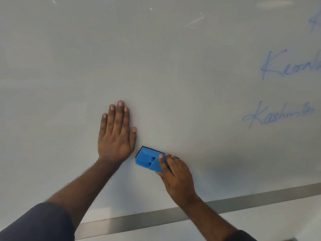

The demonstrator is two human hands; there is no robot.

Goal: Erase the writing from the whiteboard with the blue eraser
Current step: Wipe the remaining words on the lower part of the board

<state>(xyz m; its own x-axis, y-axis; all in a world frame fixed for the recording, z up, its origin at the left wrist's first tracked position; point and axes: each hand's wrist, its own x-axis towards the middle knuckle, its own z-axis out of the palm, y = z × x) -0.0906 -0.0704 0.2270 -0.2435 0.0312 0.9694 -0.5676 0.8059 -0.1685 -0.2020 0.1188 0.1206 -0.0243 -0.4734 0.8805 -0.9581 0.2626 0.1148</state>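
My left hand (115,134) lies spread flat on the whiteboard (173,66), bracing me. Just beside it, my right hand (175,176) pinches the eraser (147,158), pad pressed to the board for wiping. The writing (279,115) remains well apart, far right.
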